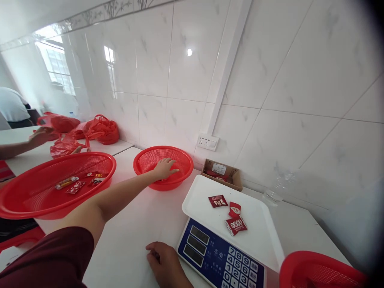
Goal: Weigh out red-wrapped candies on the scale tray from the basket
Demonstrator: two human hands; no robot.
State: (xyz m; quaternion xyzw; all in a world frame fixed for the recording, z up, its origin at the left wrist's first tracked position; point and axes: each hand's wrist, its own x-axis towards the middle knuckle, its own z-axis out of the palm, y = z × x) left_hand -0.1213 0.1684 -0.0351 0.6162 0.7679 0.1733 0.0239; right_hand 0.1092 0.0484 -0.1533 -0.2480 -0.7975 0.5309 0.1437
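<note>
Red mesh basket (180,181) sits at centre frame on the white counter (135,236), my left hand (165,168) reaching into it, fingers spread and empty, while my right hand (163,260) rests curled at bottom centre beside the scale (216,256), and I cannot tell its grip.

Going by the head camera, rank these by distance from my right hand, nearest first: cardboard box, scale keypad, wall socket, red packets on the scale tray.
Measured from the right hand, which rests on the table:
1. Scale keypad, just to its right.
2. Red packets, on the white tray beyond the keypad.
3. Cardboard box, behind the tray.
4. Wall socket, above the box.
</note>
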